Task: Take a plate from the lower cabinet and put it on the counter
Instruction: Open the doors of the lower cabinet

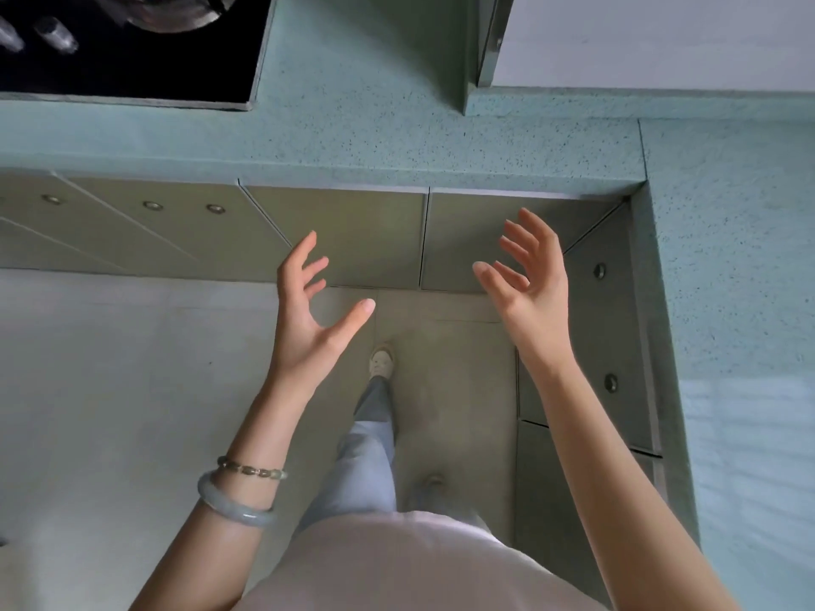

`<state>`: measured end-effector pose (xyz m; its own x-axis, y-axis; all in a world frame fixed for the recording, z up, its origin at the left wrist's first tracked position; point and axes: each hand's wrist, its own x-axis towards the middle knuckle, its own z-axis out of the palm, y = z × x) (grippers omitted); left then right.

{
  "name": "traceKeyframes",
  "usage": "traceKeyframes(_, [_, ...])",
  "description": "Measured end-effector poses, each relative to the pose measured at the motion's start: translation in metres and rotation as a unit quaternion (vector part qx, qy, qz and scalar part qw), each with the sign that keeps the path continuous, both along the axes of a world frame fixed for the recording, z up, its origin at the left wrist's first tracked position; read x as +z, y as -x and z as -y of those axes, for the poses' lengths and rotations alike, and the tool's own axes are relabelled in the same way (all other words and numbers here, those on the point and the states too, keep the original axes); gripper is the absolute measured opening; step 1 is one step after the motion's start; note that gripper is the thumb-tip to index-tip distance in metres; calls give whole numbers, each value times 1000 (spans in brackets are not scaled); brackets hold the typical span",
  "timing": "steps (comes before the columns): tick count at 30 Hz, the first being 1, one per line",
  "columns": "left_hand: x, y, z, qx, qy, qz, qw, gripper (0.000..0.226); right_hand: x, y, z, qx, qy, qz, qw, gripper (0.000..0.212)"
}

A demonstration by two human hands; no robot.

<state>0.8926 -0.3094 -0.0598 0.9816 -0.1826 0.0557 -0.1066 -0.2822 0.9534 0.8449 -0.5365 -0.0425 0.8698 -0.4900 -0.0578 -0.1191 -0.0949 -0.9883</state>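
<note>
Left hand and right hand raised, grip open and empty, before shut lower cabinet doors, under speckled counter

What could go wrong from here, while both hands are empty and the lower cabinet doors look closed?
1. No plate is in view and several lower cabinet doors are shut, so the left hand or right hand may open the wrong one.
2. The feet stand close to the doors; a swinging door might hit the forward shoe.
</note>
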Motion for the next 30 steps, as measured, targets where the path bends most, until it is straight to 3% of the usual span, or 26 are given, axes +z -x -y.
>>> traceKeyframes(8, [-17,-11,-2,16,-5,0,1000,82,-15,0,-2,-7,2,0,1000,64])
traceKeyframes(16, [-132,-91,30,-27,-3,43,999,85,-130,-62,-3,22,28,6,999,64])
traceKeyframes(23, [-253,-160,33,-86,-52,157,982,86,-239,-121,17,25,87,107,990,65])
traceKeyframes(30, [-314,-201,26,-107,-128,325,931,85,-303,-153,26,39,142,215,965,61])
